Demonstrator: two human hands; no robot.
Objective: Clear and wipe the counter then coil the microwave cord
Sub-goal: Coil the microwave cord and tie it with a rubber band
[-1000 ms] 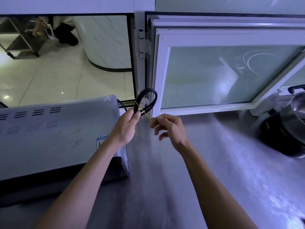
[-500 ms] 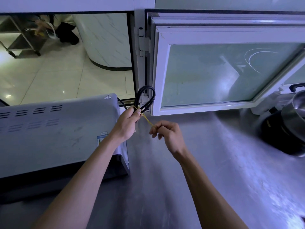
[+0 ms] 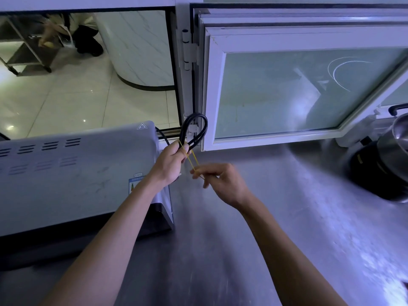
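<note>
Here the left hand (image 3: 170, 161) clenches the looped black microwave cord (image 3: 194, 131) above the steel bench's (image 3: 276, 217) far edge, beside the grey microwave (image 3: 72, 173); the right hand (image 3: 220, 181) pinches a stretched yellow rubber band (image 3: 192, 159).

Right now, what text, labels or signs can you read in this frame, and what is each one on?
Hot-surface warning triangle, wavy lines, no words: on the microwave top, back corner.
Blue sticker on the microwave's side edge: print too small and blurred to read.
Small tag above that sticker: unreadable.
Nothing else legible.
</note>
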